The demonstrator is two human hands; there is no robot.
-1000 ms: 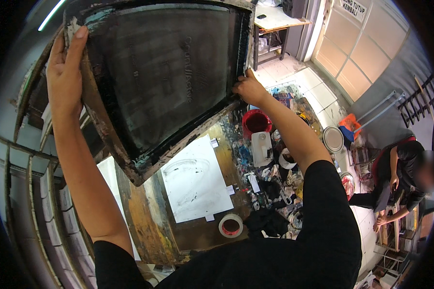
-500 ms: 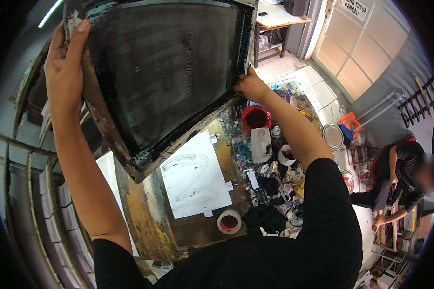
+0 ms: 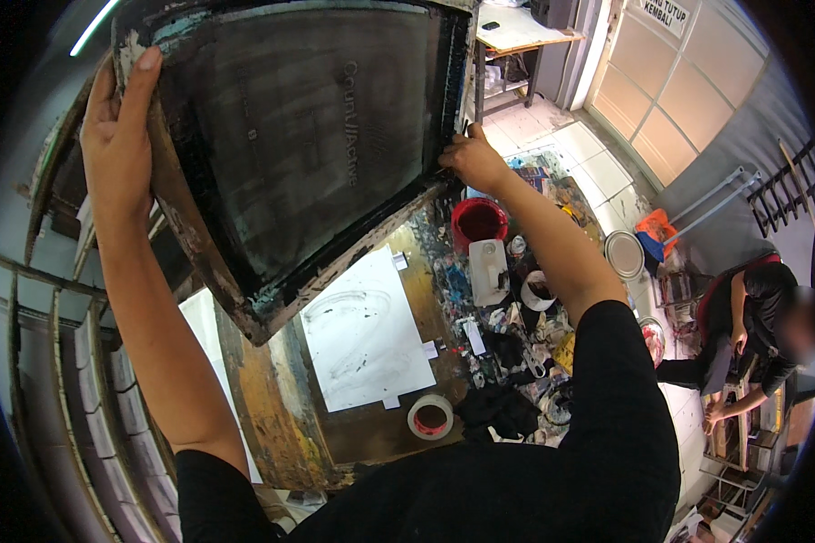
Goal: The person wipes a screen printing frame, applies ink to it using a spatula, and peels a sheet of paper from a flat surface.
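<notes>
Screen frame (image 3: pixel 303 136), tilted in both hands (image 3: pixel 118 149) (image 3: pixel 474 161), one corner pointing downward

Framed screen (image 3: pixel 294 149) cut off above, left grip (image 3: pixel 119 149) partly hidden behind; co-worker's head (image 3: pixel 800 326) blurred

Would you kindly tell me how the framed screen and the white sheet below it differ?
The framed screen is dark, while the white sheet is pale with dark smudges. The framed screen is held up, tilted, by the left hand and right hand; the white sheet lies on the stained work surface. Both have cornered outlines.
</notes>
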